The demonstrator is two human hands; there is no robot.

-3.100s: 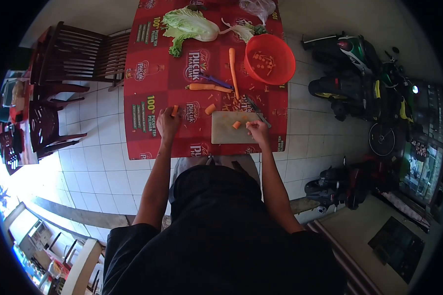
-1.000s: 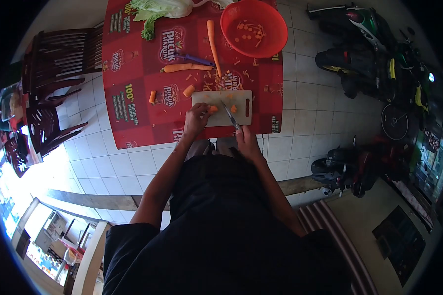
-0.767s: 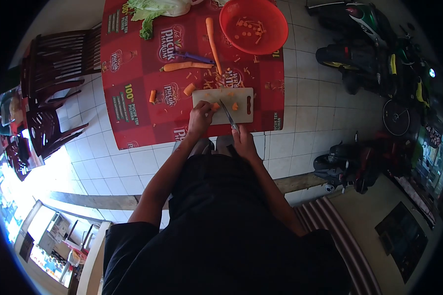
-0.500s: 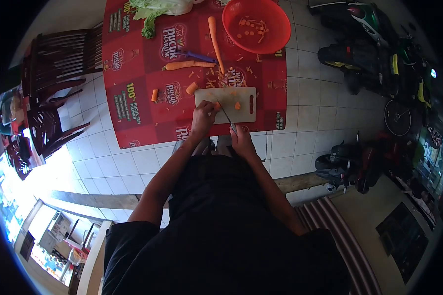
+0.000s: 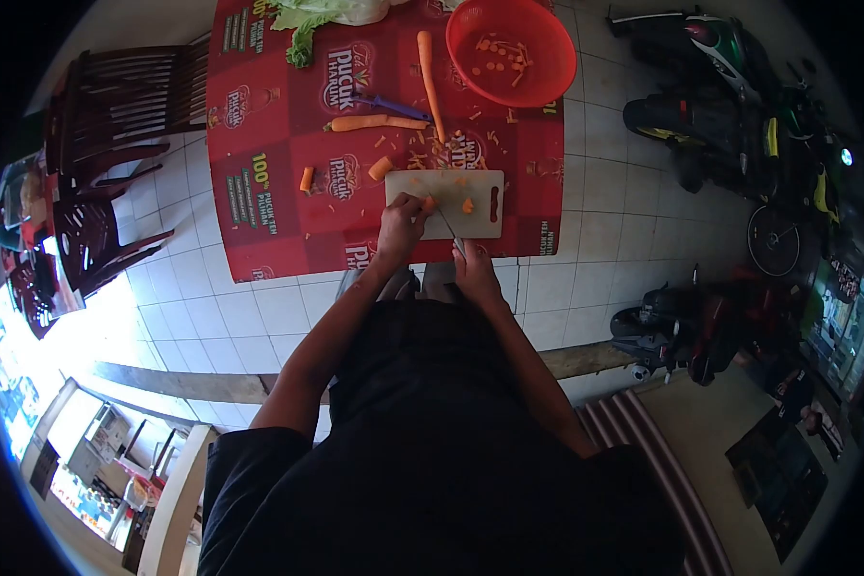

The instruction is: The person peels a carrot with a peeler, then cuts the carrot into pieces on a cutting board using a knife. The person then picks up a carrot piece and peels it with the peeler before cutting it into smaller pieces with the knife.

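Note:
My left hand (image 5: 402,227) pinches a small orange piece of carrot (image 5: 429,204) at the left part of a pale cutting board (image 5: 482,223). In my right hand (image 5: 477,273) is a knife (image 5: 449,227) gripped by its handle, its blade slanting across the board to the carrot piece. A few cut carrot bits (image 5: 468,205) lie right of the blade. Just beyond the board's upper left corner rests a carrot chunk (image 5: 381,168), and another chunk (image 5: 307,179) lies farther left. Carrot scraps (image 5: 439,154) are scattered behind the board.
On the red tablecloth (image 5: 288,125) lie a long carrot (image 5: 431,82), a second carrot (image 5: 379,123) and a blue-handled tool (image 5: 396,108). A red bowl (image 5: 464,72) holding carrot slices stands at the back right; leafy cabbage (image 5: 341,12) is at the back. Motorbikes (image 5: 682,125) stand to the right.
The knife's blade has shifted slightly while staying at the carrot piece. The whole view has moved a little; both hands keep their holds.

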